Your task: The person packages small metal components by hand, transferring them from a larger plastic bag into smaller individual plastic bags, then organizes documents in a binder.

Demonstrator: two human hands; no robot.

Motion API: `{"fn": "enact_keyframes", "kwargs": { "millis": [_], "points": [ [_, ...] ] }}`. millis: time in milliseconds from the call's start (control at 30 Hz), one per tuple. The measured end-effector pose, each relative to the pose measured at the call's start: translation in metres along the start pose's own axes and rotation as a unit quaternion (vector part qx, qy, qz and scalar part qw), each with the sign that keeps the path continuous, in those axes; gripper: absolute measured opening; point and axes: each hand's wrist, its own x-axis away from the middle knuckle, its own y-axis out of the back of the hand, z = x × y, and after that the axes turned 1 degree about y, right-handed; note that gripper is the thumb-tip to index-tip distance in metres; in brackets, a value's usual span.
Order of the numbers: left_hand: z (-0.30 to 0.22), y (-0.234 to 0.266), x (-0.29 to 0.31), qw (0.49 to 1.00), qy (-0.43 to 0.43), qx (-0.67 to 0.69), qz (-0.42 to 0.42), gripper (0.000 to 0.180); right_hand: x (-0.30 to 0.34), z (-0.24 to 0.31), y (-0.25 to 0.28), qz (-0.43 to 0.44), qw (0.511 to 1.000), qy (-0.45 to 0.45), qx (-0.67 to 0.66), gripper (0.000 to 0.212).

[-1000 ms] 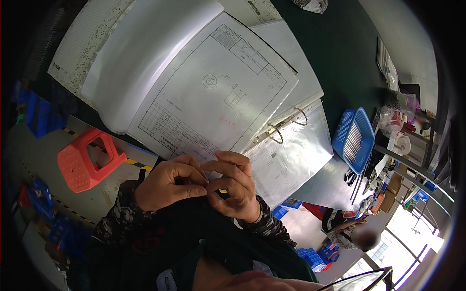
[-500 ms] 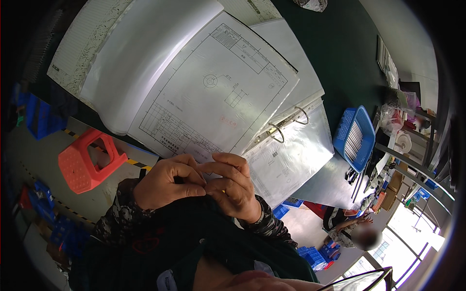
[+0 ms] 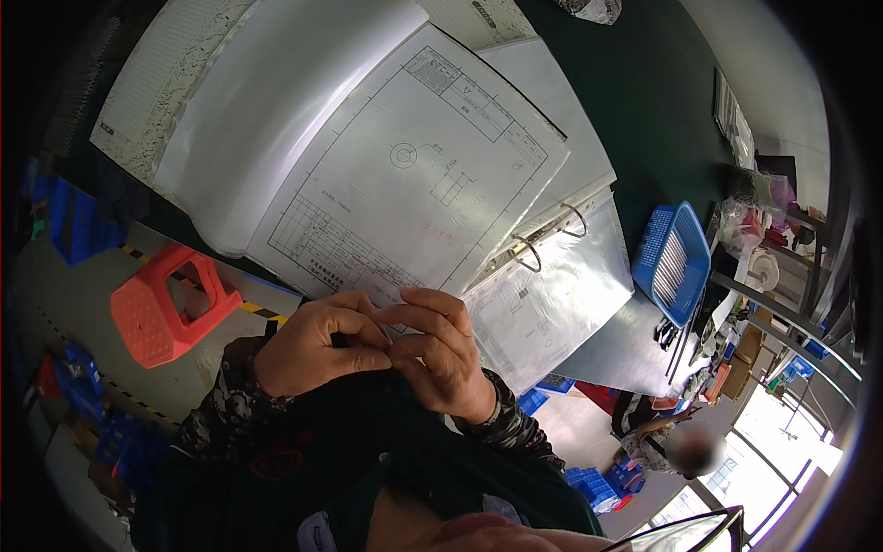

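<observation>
My left hand (image 3: 322,345) and my right hand (image 3: 437,350) meet in front of my chest, just over the near edge of an open ring binder. The fingers of both are bent and pinched together at the tips. Whatever they hold between them is too small or too hidden to make out. Beneath and beyond them lies a technical drawing sheet (image 3: 368,198) in a clear sleeve, showing a ring and a small rectangle. The binder's metal rings (image 3: 526,250) stand open to its right, with another sleeved sheet (image 3: 552,313) under them.
A blue plastic basket (image 3: 655,241) holding long pale rods stands on the table at right, near black tools (image 3: 679,350). A red stool (image 3: 152,317) is on the floor at left, by blue bins (image 3: 78,221). Another person (image 3: 658,442) is at lower right.
The drawing sheet appears shifted very slightly right and down. My hands keep nearly the same pinched pose, with only slight finger movement. The other person's hand has moved.
</observation>
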Motion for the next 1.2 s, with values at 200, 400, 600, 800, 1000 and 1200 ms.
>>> {"fn": "enact_keyframes", "kwargs": {
  "millis": [200,400,600,800,1000,1200],
  "points": [
    [-0.001,0.001,0.002,1.000,0.012,0.024,-0.008,0.011,-0.001,0.002,-0.004,-0.005,1.000,-0.003,0.012,0.019],
    [-0.002,0.005,0.006,1.000,0.006,-0.002,-0.005,0.011,-0.001,0.005,-0.006,-0.014,1.000,0.004,0.012,0.020],
    [-0.002,0.007,0.008,1.000,-0.015,-0.024,-0.004,0.010,-0.001,0.007,-0.010,-0.016,1.000,0.000,0.000,0.020],
    [0.000,0.010,0.012,0.998,-0.042,-0.039,0.005,0.010,0.001,0.011,-0.014,-0.018,0.999,-0.010,-0.027,0.021],
    [-0.001,0.015,0.015,0.997,-0.048,-0.066,0.015,0.011,0.001,0.014,-0.018,-0.010,0.999,-0.013,-0.030,0.020],
    [0.002,0.015,0.018,0.994,-0.057,-0.087,0.019,0.011,-0.001,0.016,-0.019,-0.005,0.999,-0.024,-0.029,0.019]
  ]
}}
